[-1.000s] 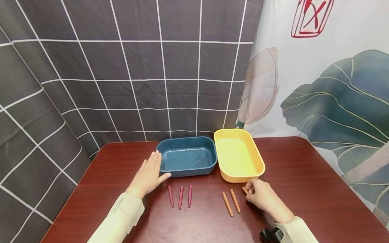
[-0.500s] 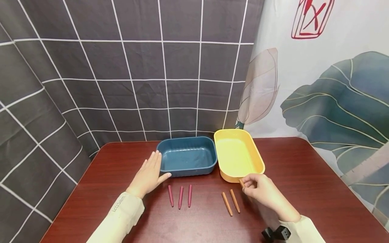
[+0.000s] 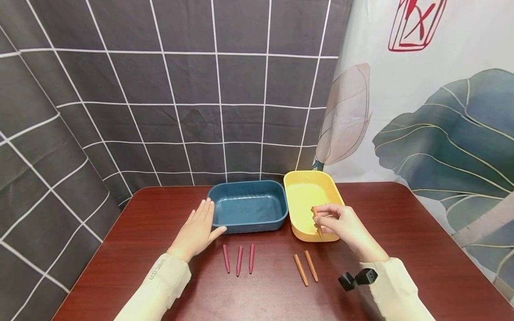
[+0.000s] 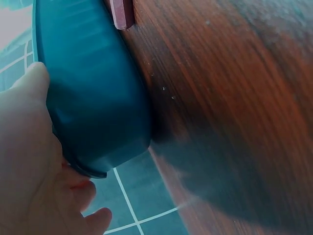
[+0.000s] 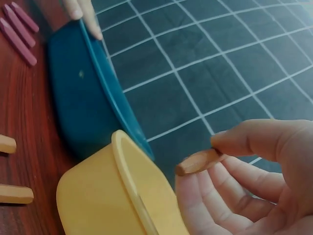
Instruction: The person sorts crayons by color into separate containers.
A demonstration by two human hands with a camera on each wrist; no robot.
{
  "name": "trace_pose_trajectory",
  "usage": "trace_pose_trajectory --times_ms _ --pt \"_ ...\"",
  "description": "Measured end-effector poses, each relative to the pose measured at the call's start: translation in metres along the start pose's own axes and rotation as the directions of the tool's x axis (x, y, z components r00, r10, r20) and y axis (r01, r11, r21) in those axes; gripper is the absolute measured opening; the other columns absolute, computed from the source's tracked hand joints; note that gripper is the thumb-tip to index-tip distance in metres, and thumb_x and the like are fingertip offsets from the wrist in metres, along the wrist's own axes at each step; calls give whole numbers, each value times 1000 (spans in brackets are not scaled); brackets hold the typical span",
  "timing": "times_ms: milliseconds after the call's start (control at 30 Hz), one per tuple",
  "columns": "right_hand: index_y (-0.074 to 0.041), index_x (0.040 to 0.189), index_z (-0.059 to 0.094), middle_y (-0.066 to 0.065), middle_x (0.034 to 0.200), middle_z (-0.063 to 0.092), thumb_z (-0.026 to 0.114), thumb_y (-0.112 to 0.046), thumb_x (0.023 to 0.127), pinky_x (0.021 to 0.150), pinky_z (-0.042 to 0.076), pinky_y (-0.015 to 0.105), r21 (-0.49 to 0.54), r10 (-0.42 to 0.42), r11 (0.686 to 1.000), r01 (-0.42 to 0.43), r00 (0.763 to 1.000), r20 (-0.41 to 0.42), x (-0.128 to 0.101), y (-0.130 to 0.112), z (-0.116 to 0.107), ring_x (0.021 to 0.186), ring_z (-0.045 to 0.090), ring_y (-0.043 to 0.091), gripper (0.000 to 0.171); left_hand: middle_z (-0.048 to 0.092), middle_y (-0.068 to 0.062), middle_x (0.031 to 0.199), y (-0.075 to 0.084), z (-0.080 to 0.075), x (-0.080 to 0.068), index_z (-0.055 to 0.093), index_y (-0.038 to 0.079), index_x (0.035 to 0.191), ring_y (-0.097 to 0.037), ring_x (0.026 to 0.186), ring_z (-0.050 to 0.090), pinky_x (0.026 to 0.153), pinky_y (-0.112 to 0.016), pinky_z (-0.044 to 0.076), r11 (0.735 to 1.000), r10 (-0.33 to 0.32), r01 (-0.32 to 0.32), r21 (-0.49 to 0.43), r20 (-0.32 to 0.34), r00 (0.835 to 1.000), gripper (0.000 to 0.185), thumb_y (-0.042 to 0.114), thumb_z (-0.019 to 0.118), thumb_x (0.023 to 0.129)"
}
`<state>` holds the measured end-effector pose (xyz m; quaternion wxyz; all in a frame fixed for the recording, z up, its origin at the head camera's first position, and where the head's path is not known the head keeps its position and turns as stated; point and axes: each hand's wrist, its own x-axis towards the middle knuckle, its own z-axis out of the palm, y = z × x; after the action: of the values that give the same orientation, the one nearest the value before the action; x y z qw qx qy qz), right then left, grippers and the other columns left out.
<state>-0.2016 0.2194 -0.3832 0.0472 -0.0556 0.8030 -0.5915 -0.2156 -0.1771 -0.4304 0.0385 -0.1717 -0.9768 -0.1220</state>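
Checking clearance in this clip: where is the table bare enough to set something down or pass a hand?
Bare wood lies right of the yellow tray, left of the left hand, and along the near edge below the sticks. It is crowded between the blue tray, red sticks, orange sticks and right hand.

An orange stick (image 3: 317,220) (short, pointed) hangs tilted over the yellow bin's (image 3: 303,232) near end.

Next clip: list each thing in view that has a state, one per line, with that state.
Left hand: flat, fingers straight, against the blue tray's side.
Right hand: pinching an orange stick over the yellow tray.
Orange stick: held, off the table.
Blue tray: upright, empty.
Yellow tray: upright, empty.
Two orange sticks: lying on table.
Three red sticks: lying on table.
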Motion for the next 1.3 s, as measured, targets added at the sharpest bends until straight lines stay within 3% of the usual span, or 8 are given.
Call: trace_pose_trajectory --times_ms 233,500,667,900,1067,1300 --pt "12 124 63 15 101 71 69 -9 94 74 62 32 -39 23 999 -26 997 -76 34 9 9 78 69 14 37 25 -28 162 0 1 0 26 -12 154 -42 152 17 121 -57 21 1000 1 -1 2 -6 1000 87 48 58 100" --pt "12 120 63 12 94 71 69 -9 92 73 62 32 -5 163 987 -163 986 -27 69 22 25 77 68 16 35 24 -28 162 1 3 2 25 -12 154 -41 152 17 121 -56 21 1000 18 -18 5 -18 1000 86 48 56 101" --pt "12 111 66 11 84 68 69 -5 91 66 62 31 -74 195 978 -197 980 -31 83 29 34 65 67 15 26 24 -28 162 2 2 1 25 -12 154 -41 152 17 121 -56 21 1000 20 -20 -8 -34 999 86 47 58 101" --pt "9 97 66 8 66 65 70 0 90 56 57 23 -188 249 951 -245 968 1 91 36 40 52 62 11 11 23 -28 162 1 5 2 24 -12 155 -41 152 17 121 -56 21 1000 17 -17 -3 -32 999 86 47 57 101" --pt "4 93 65 7 69 65 76 -1 86 54 56 23 -233 268 936 -265 963 -22 95 41 41 52 62 11 14 23 -28 163 -1 7 2 25 -11 155 -41 152 17 120 -56 22 1000 14 -14 -1 -44 999 86 47 58 101" --pt "4 90 64 10 69 65 80 -2 82 53 57 25 -290 227 929 -228 973 -38 98 48 43 53 62 13 18 22 -27 163 -2 9 1 24 -11 155 -41 153 17 121 -56 22 1000 9 -9 2 -46 999 87 48 57 101"
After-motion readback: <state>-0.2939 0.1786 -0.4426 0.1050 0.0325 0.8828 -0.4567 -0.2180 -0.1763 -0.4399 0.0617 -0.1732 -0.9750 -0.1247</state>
